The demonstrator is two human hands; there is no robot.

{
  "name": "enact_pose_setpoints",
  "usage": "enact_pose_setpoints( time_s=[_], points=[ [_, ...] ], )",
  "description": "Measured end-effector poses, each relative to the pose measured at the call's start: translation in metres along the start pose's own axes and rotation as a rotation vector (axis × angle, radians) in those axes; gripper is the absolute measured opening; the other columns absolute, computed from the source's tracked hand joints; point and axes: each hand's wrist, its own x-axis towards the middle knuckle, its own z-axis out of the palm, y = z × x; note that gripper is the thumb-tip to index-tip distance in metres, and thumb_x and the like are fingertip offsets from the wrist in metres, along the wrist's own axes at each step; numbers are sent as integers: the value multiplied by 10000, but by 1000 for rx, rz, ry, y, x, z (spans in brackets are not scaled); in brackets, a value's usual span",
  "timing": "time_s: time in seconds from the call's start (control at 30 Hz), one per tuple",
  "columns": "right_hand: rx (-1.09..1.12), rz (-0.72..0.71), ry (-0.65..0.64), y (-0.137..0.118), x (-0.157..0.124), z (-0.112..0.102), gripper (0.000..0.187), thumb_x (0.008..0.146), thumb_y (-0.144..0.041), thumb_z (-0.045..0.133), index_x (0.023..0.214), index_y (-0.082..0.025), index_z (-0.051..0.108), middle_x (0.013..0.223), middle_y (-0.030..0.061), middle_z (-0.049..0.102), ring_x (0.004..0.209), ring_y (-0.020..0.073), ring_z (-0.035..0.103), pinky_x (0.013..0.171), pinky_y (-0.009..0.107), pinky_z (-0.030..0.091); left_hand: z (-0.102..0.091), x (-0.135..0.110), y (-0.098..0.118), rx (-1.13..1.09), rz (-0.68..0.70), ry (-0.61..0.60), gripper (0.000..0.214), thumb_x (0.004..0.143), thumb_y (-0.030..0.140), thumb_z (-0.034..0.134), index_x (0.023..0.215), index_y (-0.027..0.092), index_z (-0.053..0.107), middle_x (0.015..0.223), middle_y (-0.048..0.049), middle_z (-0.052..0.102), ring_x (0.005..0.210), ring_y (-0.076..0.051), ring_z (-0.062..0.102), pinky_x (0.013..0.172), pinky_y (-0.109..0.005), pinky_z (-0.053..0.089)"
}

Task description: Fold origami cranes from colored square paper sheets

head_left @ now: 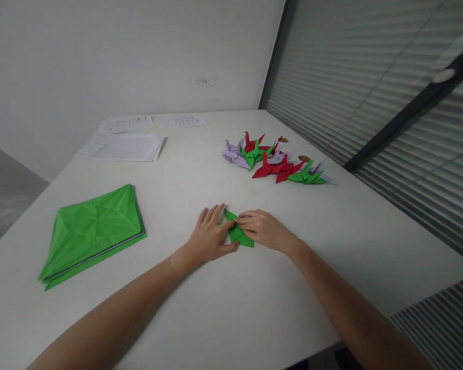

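A small folded piece of green origami paper (236, 235) lies on the white table between my hands. My left hand (210, 237) holds its left side, the thumb at the lower edge and a finger on the upper part, with the other fingers stretched out on the table. From the right, my right hand (263, 228) grips the paper, its fingers bunched together and pressed on the fold near the middle. Part of the paper is hidden under these fingers.
A stack of green folded paper (98, 221) lies at left. Several paper cranes (280, 167) in red, green and lilac sit at the back right, with a brown round object (304, 159) behind. Printed sheets (119, 147) lie at the back left. Window blinds (343, 77) border the right side.
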Motion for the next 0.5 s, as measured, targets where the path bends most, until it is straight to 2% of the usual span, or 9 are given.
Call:
enact_pose_setpoints(
  time_s=[0.17,0.5],
  points=[
    [8,10,-6,-2,0,-2,264,870,-121,599,1100,-196,703,1106,61,735,1090,236,638,897,403,515,-3,1,3,12,38,18,477,817,528,597,1184,225,622,1273,-105,569,1203,-320,481,1127,-583,250],
    [14,13,-35,-5,1,-6,310,849,-104,594,1124,-208,692,1109,62,730,1098,232,631,892,391,514,-2,1,5,-14,35,27,477,817,506,596,1178,194,596,1188,-102,637,1171,-295,526,1139,-551,241]
  ],
)
